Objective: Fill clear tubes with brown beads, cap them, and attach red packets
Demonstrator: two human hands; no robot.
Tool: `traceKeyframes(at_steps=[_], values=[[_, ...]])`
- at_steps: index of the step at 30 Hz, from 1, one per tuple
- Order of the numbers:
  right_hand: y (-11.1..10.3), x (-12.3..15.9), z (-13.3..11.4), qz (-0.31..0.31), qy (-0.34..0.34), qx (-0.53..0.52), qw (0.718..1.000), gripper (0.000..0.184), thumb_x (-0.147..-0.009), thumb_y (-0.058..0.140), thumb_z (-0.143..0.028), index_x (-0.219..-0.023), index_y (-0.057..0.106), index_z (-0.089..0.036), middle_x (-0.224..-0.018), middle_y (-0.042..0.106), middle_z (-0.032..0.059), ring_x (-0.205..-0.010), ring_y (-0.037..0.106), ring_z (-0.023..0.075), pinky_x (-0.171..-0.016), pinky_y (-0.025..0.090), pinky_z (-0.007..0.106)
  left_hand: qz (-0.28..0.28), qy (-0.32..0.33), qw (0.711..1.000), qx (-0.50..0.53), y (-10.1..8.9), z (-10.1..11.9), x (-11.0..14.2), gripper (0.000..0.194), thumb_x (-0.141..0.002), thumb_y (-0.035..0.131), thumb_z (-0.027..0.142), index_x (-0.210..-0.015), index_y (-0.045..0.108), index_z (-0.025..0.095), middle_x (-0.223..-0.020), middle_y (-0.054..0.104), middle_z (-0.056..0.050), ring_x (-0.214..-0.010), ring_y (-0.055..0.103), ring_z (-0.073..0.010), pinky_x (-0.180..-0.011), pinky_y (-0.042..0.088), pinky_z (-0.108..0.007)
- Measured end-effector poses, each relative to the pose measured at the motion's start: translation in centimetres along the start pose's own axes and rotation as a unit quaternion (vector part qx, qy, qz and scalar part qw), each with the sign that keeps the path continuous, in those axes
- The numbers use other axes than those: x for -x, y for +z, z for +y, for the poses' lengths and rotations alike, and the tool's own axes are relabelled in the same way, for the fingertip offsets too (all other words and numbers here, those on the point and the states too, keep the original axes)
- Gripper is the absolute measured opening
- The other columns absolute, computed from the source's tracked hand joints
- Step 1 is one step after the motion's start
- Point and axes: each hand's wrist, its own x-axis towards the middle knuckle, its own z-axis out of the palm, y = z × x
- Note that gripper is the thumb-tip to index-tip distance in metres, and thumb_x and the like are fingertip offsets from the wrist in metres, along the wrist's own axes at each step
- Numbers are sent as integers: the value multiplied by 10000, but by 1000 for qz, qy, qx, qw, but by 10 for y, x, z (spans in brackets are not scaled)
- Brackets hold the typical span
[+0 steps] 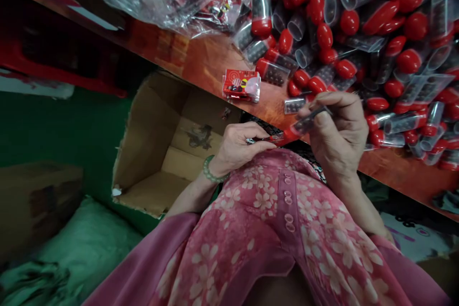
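Over my lap, my left hand (242, 146) is closed in a pinch, thumb and forefinger on a small red and clear piece (278, 139) whose kind I cannot make out. My right hand (339, 129) pinches a tube (304, 124), dark and see-through at the fingers, with a red end tilted down to the left. That red end meets or overlaps the piece at my left fingertips; whether they are joined does not show. Just beyond, at the table edge, lies a clear dotted tube (294, 105). A stack of red printed cards (241, 85) sits left of it.
A large heap of red-capped clear tubes (324, 36) covers the table's right side. Clear plastic bags with red printed pieces (201, 5) lie at the back left. Below the reddish table edge (201, 52) stands an open cardboard box (172, 153), beside a pale green sack (86, 239).
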Motion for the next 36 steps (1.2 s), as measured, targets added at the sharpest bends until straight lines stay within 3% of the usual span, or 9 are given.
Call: traceKeyframes(at_steps=[6, 11, 16, 20, 26, 32, 36], values=[[-14, 6, 16, -21, -43, 60, 997, 117, -973, 662, -348, -1081, 666, -305, -1059, 658, 44, -951, 704, 217, -826, 625, 397, -2, -24, 999, -27, 7, -4, -3, 253, -821, 835, 385, -702, 765, 172, -709, 738, -41, -621, 635, -114, -605, 468, -231], [-19, 2, 17, -102, 58, 9, 993, 183, -934, 711, -403, -1053, 668, -271, -995, 673, 25, -837, 702, 174, -708, 620, 321, -24, -23, 999, -43, 10, -7, -4, 182, -845, 813, 338, -760, 788, 179, -764, 765, -50, -675, 674, -125, -659, 490, -233], [-16, -2, 28, -24, 93, -46, 994, 288, -902, 736, -513, -1056, 616, -301, -986, 685, 13, -914, 729, 175, -780, 635, 304, -72, -53, 996, -2, 10, -6, -8, 302, -857, 797, 440, -729, 769, 168, -740, 743, -48, -641, 646, -121, -646, 475, -240], [-9, 1, 34, -45, 123, -88, 988, 319, -846, 803, -502, -1017, 637, -288, -986, 681, -3, -914, 744, 161, -782, 633, 276, -104, -111, 987, 46, 11, -5, -10, 278, -848, 797, 435, -763, 792, 171, -762, 755, -46, -685, 653, -131, -684, 494, -242], [2, 6, 40, -36, 133, -127, 982, 360, -818, 820, -527, -1001, 620, -291, -925, 692, -27, -870, 748, 143, -786, 633, 267, -115, -247, 954, 122, 18, -1, -8, 303, -826, 775, 432, -947, 820, 157, -835, 772, -33, -687, 624, -128, -671, 493, -239], [12, 7, 51, -32, 105, -105, 988, 388, -868, 742, -579, -1021, 536, -288, -929, 671, -24, -840, 726, 138, -773, 616, 278, -108, -252, 949, 158, 23, 4, -11, 342, -896, 659, 466, -862, 754, 139, -804, 698, -22, -733, 584, -125, -712, 465, -245], [16, 9, 56, -21, 116, -96, 988, 373, -915, 669, -594, -1054, 493, -296, -957, 649, -11, -891, 710, 147, -811, 606, 296, -119, -239, 954, 133, 22, 4, -16, 307, -886, 668, 436, -863, 732, 137, -763, 653, -1, -695, 534, -110, -682, 428, -238]])
